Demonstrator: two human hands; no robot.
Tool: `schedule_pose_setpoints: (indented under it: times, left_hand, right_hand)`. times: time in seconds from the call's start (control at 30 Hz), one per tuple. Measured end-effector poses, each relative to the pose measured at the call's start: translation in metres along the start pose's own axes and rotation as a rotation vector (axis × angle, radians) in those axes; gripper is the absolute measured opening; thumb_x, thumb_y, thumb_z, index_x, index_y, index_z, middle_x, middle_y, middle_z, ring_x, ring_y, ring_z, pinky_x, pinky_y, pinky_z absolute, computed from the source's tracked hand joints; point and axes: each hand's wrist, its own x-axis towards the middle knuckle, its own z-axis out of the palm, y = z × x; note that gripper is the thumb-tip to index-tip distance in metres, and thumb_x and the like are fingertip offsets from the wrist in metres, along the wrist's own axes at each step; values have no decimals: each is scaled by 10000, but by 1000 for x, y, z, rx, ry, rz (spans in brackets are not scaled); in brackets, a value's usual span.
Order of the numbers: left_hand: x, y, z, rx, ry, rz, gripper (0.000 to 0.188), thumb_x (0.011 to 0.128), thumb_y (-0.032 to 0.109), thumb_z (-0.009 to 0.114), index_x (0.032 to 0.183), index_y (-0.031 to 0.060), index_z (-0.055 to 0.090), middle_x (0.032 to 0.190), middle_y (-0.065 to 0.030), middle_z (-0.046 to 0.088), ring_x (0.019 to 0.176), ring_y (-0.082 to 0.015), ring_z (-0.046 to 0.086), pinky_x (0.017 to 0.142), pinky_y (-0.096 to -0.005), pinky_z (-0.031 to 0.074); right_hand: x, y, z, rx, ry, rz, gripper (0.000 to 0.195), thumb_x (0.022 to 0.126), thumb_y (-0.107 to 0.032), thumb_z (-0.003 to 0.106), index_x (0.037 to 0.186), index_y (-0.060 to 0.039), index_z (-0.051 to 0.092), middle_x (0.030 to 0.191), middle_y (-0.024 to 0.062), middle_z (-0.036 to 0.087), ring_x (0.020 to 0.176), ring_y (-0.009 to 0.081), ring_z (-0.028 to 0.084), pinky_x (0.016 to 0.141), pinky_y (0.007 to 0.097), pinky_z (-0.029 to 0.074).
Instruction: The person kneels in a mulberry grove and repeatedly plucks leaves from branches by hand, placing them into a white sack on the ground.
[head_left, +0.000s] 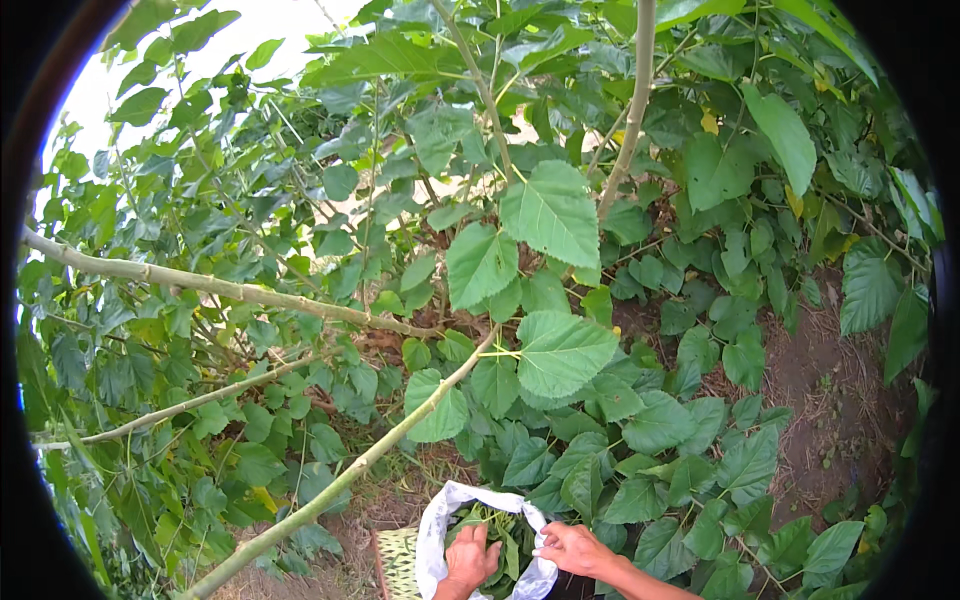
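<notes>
A white plastic sack (430, 544) stands with its mouth apart at the bottom middle of the view. Picked green leaves (511, 536) fill it close to the rim. My left hand (469, 559) reaches into the mouth, back of the hand up, its fingers down among the leaves; whether they grip any is hidden. At the sack's right rim, my right hand (574, 549) pinches the plastic edge between thumb and fingers. Beside the sack on its left shows part of a pale yellow-green woven basket (397, 559).
A thick bare branch (352, 472) slants up from the lower left past the sack. Another branch (187, 280) crosses at left, and an upright stem (636, 105) rises at top. Broad toothed leaves (566, 352) crowd around. Brown soil (832, 397) shows at right.
</notes>
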Motion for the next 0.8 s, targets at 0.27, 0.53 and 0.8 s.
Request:
schedule_pose_setpoints:
  times: [0.27, 0.53, 0.8]
  left_hand:
    - [14, 123, -137, -284, 280, 124, 256, 896, 125, 846, 1126, 45, 770, 1033, -163, 767, 932, -373, 775, 836, -457, 629]
    - [-55, 79, -75, -345, 166, 1, 161, 1008, 192, 738, 1074, 46, 738, 973, -226, 731, 852, -468, 711, 744, -557, 564]
    - [-136, 26, -3, -264, -362, -205, 235, 964, 254, 737, 1066, 43, 743, 999, -252, 746, 942, -474, 721, 828, -562, 571]
  right_hand:
    - [2, -111, -98, 113, 229, -254, 367, 984, -126, 810, 1268, 73, 688, 1058, 173, 817, 937, 215, 798, 861, 360, 648]
    - [72, -300, -246, -675, 485, -1177, 228, 894, -47, 789, 1072, -24, 649, 919, 135, 671, 856, 337, 694, 745, 451, 569]
    - [160, -389, -362, -1577, 676, -942, 153, 830, -110, 707, 958, -56, 644, 953, 139, 634, 940, 337, 646, 829, 459, 534]
